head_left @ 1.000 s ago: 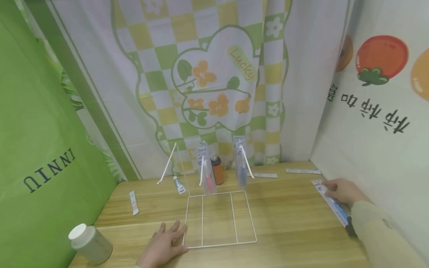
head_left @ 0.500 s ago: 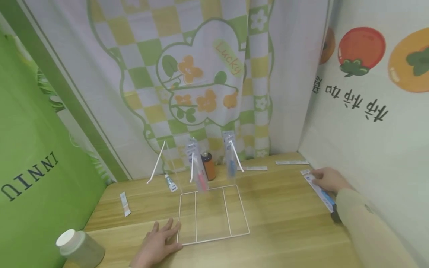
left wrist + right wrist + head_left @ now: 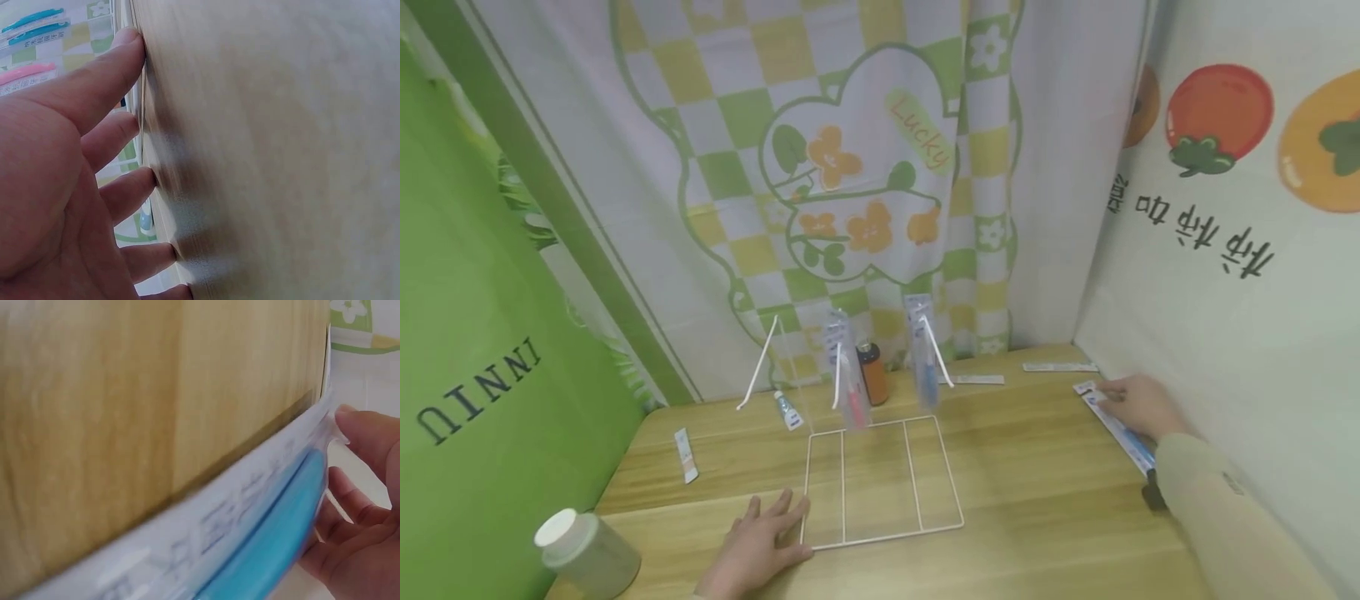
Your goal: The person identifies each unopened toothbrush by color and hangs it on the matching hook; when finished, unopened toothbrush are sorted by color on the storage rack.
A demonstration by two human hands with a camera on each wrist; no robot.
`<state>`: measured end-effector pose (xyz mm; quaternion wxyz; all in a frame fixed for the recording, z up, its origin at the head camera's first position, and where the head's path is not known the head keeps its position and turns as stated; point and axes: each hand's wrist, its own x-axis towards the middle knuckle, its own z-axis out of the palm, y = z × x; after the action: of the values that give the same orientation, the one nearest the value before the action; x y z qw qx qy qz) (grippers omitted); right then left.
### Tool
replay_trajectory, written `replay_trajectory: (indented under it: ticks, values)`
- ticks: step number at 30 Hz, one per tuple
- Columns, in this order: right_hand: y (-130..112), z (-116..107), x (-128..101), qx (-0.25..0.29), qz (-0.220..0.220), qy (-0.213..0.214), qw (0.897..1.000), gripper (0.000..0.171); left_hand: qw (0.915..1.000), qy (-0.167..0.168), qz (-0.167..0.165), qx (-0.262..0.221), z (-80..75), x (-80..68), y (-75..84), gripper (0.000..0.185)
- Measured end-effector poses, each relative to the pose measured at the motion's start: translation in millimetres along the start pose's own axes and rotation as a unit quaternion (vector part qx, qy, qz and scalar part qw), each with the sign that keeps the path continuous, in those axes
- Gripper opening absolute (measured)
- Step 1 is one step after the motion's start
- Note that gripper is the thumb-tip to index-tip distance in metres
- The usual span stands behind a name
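The person's left hand lies flat on the wooden table, fingers spread and straight, fingertips touching the near left corner of the white wire rack. Across the last second it has not shifted; it is still pressing down there, which I take as steadying the rack.

The right hand is at the far right of the table, close to the wall, on a packaged toothbrush that lies flat along the table edge. In the right wrist view the fingers curl round the edge of the pack, with a fingertip at its end, so it looks like a pinch on the pack; the pack appears still to be down on the table. A second ago the hand rested in much the same spot, so the change is small: the fingers seem to have settled around the pack. My guess is that a lift is about to begin.

At the far side of the rack, two packaged toothbrushes hang from the upright hooks, a pink one and a blue one. An orange bottle stands between them. A small tube leans at the left, a sachet lies further left, and a white-capped jar sits at the near left corner.
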<state>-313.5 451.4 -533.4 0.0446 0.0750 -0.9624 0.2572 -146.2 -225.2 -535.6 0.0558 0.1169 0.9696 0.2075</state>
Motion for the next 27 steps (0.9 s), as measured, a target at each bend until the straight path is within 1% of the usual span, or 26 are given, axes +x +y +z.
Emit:
replay_trajectory:
  ticks: [5,7,9,16,20,22,23,24,25,27]
  values:
    - [-1,0,-1,0.008,0.005,0.008,1.0,0.044,1.0,0.002,0.003,0.0,-0.2,0.5,1.3,0.077]
    - [-3,1,-2,0.009,0.006,0.019,1.0,0.045,1.0,0.0,0.004,-0.002,0.0,0.1,0.7,0.077]
    - [-10,-2,-4,0.007,0.005,0.034,0.999,0.046,1.0,0.0,0.006,-0.003,0.3,-0.2,-0.1,0.077]
    - [-59,-16,-11,0.024,-0.019,0.074,0.997,0.05,1.0,0.004,0.008,-0.002,0.7,-0.4,-1.5,0.077]
    - [-97,-24,-15,0.051,-0.03,0.112,0.992,0.053,1.0,0.002,0.007,-0.005,0.0,-0.3,-1.5,0.078]
    - [-120,-26,-19,0.066,-0.059,0.154,0.984,0.05,1.0,-0.001,0.005,-0.006,-0.3,-0.2,-1.5,0.078]
    - [-133,-27,-21,0.073,-0.08,0.179,0.978,0.047,1.0,-0.003,0.004,-0.007,-0.4,-0.2,-1.5,0.078]
    - [-145,-28,-24,0.082,-0.106,0.207,0.969,0.045,1.0,-0.004,0.004,-0.007,-0.7,-0.2,-1.3,0.078]
    - [-157,-28,-27,0.09,-0.137,0.236,0.958,0.042,0.9999,-0.004,0.003,-0.009,-0.9,-0.3,-1.2,0.078]
    - [-181,-28,-34,0.105,-0.2,0.29,0.93,0.04,1.0,-0.003,0.003,-0.009,-0.9,-0.1,-0.9,0.078]
